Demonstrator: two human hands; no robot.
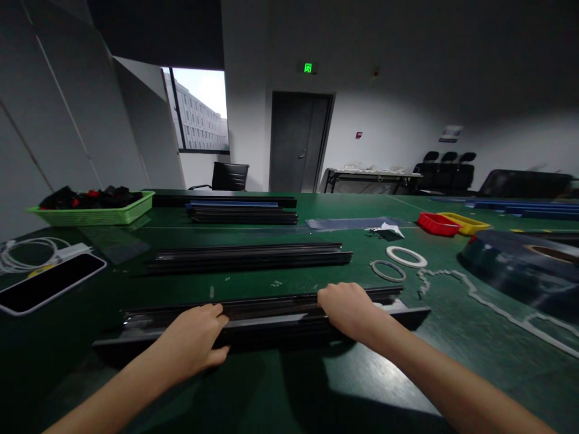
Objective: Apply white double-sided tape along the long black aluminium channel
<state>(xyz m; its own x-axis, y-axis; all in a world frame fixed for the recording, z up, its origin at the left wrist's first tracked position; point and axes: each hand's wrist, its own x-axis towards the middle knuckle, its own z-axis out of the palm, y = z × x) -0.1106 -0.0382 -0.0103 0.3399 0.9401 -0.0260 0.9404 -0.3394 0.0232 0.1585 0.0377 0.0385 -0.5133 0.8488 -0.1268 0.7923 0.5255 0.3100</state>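
A long, glossy black channel-shaped profile (271,330) lies crosswise in front of me, close to the green table top. My left hand (196,334) grips it left of its middle, thumb at the near side and fingers over the top. Toward its right end, my right hand (346,307) is wrapped over it, with the fingertips hidden behind the far side. Just beyond lies a second black profile (253,259), untouched and roughly parallel. Whitish film or glare shows inside the held profile near both ends.
More black strips (244,216) are stacked farther back. A green basket (90,216) of black and red pieces and a phone (49,283) are at left. At right are tape rings (406,257), a red tray (436,224), a yellow tray (470,224) and a large film roll (511,271).
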